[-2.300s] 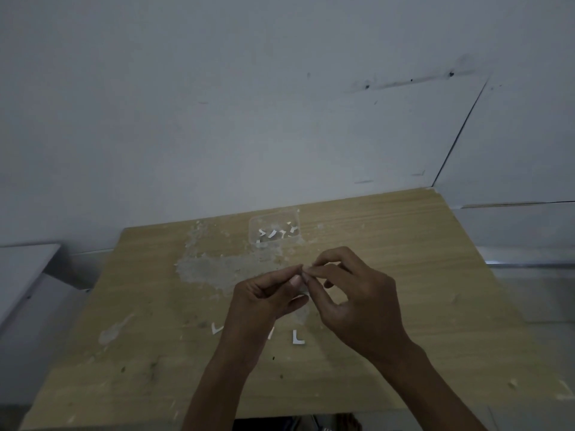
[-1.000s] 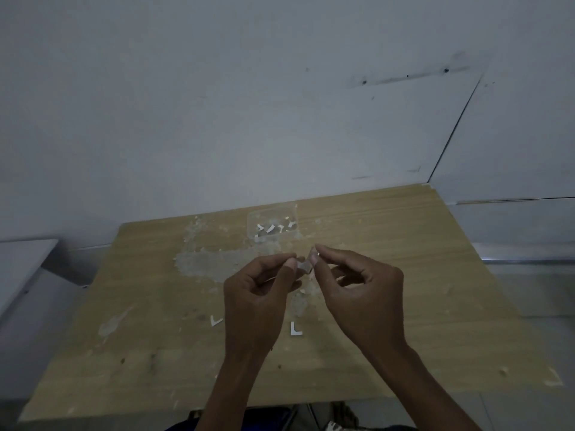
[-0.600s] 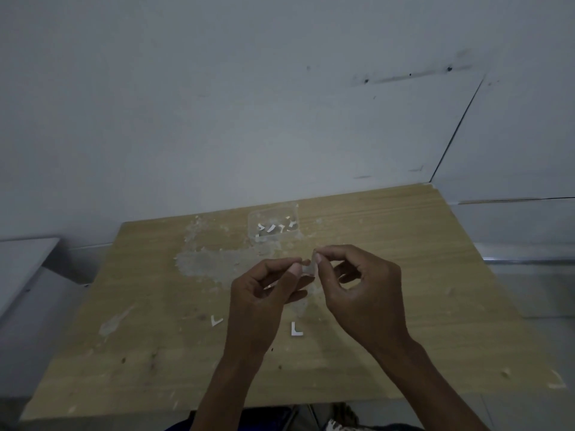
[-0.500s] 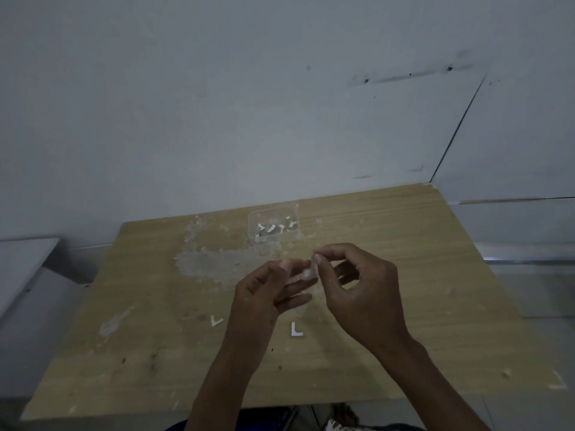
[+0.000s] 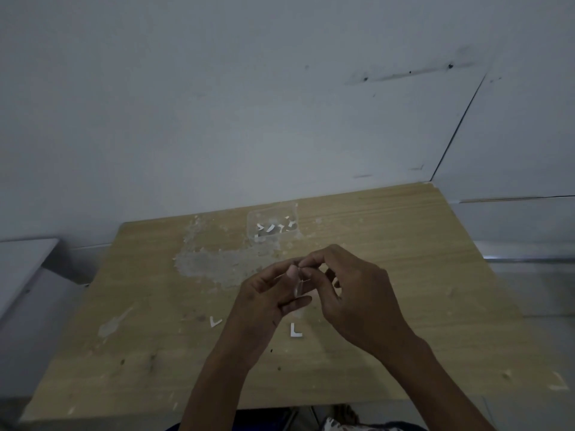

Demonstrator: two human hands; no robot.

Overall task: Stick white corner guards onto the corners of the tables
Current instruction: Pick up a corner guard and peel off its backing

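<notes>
Above the surface (image 5: 404,275), just short of the tub (image 5: 272,227), both hands' fingers (image 5: 306,262) pinch one guard (image 5: 299,286); peel its backing slowly, keeping the adhesive untouched.

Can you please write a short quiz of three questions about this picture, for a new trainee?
1. True or false: the clear box of white pieces stands behind the hands, near the wall.
2. How many white L-shaped pieces lie loose on the table just in front of the hands?
3. What are the hands doing? A) both hold one small piece between them; B) both lie flat on the table; C) one reaches into the box.

Key:
1. True.
2. Two: one to the left, one below the hands.
3. A: the left hand and the right hand pinch a small pale piece together above the table.
</notes>
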